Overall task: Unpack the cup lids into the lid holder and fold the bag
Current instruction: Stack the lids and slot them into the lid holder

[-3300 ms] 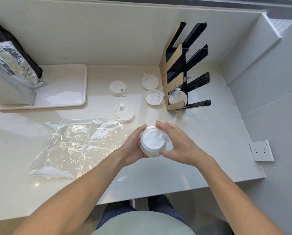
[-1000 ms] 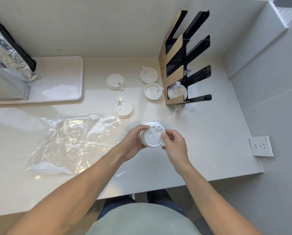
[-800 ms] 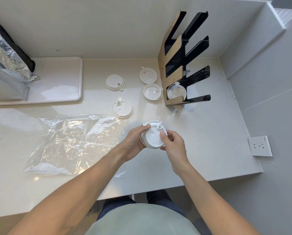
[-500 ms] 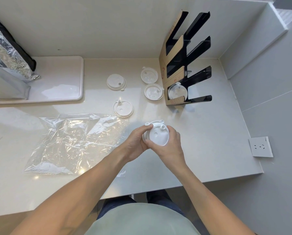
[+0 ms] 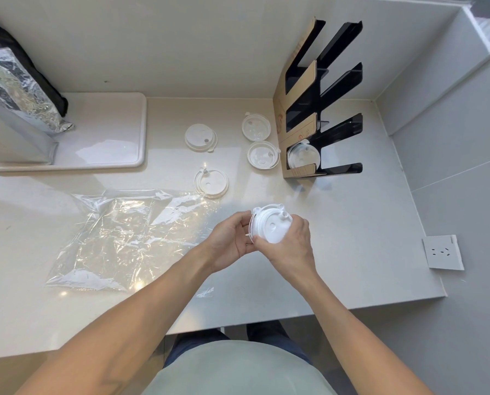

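Both hands meet over the table point(image 5: 352, 252), just in front of the person. The left hand point(image 5: 229, 240) grasps a short stack of lids point(image 5: 271, 226) from its left side, fingers curled round the rim. The right hand point(image 5: 290, 246) grasps the same stack from the right and below, thumb pinching at the near edge of the top lid. The stack is tilted, its flat face turned up and towards the camera; how many lids it holds cannot be told.

The lid holder point(image 5: 312, 109) stands ahead and to the right of the stack, near the back wall. Its slots open towards the right. One lid point(image 5: 303, 155) already sits in the lowest slot; the upper slots show none.

Judgement: the coming move turns on this bearing. The right hand is the nearer to the holder, so a lid separated from the stack would travel forward and rightward, then enter a slot edge-first.

Four loose lids lie on the table left of the holder: two point(image 5: 256, 127) point(image 5: 263, 154) just beside it, two point(image 5: 200, 137) point(image 5: 211, 182) further left.

The bag point(image 5: 124, 238) lies flat and unfolded, left of the hands, apparently empty.
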